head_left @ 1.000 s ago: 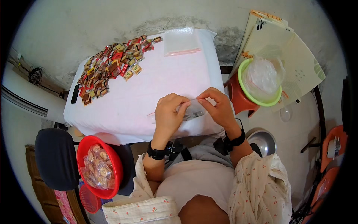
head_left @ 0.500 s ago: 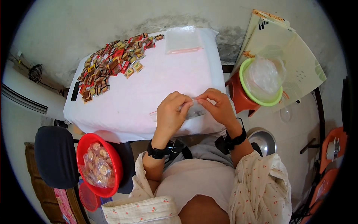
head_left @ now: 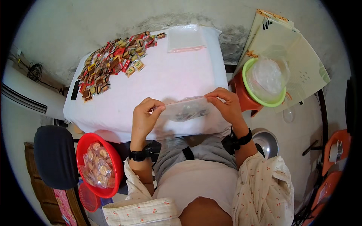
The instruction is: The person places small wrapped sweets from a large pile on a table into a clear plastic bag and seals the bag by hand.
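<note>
A clear zip bag with a pink strip along its top edge is stretched between my hands over the table's near side. Something dark lies inside or shows through it; I cannot make out what. My left hand pinches the bag's left top corner between thumb and fingers. At the opposite corner my right hand grips the strip the same way. Farther off on the white-covered table lie a heap of small wrapped snacks and a stack of flat clear bags.
A black phone-like slab lies by the heap. Left of me, a red basin holds wrapped round biscuits, near a dark chair back. On the right, a green-rimmed basin with clear plastic sits on a red-brown stool; a metal bowl is below.
My left hand has moved left, away from the right one, pulling the bag's pink-edged top out straight. The right hand has shifted slightly right. Before, both pinched near the middle of the edge.
</note>
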The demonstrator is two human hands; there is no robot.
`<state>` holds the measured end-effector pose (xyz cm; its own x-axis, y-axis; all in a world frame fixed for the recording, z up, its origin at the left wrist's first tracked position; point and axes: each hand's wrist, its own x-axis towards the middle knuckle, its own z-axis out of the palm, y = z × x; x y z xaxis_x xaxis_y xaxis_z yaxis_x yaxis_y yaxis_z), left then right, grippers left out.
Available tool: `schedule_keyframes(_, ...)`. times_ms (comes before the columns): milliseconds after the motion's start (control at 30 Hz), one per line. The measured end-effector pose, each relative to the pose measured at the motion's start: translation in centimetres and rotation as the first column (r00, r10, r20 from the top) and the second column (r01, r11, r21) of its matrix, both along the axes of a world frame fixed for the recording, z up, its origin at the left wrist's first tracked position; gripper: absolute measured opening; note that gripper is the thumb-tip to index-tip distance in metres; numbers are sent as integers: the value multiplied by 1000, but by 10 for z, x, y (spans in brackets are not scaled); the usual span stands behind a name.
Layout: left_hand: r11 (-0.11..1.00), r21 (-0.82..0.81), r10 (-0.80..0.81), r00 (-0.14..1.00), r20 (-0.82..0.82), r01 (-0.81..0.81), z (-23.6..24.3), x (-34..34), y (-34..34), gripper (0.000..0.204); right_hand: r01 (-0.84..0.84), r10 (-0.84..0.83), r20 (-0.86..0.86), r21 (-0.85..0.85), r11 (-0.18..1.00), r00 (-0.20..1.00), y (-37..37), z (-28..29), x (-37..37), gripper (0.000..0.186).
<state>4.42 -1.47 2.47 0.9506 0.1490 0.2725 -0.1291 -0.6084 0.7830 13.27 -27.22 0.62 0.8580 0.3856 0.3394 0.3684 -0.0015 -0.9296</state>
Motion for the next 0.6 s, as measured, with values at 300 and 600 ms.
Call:
schedule_keyframes(300, 962, -255, 81, 993, -84, -100, -30, 15, 30, 7, 26, -27, -5, -49, 998, 1000, 6, -8, 17, 12)
schedule_keyframes(600, 872, -487, 64, 975, 212, 49, 4, 46, 13, 10, 71, -82, 58, 168, 983, 995, 19, 16, 50, 16)
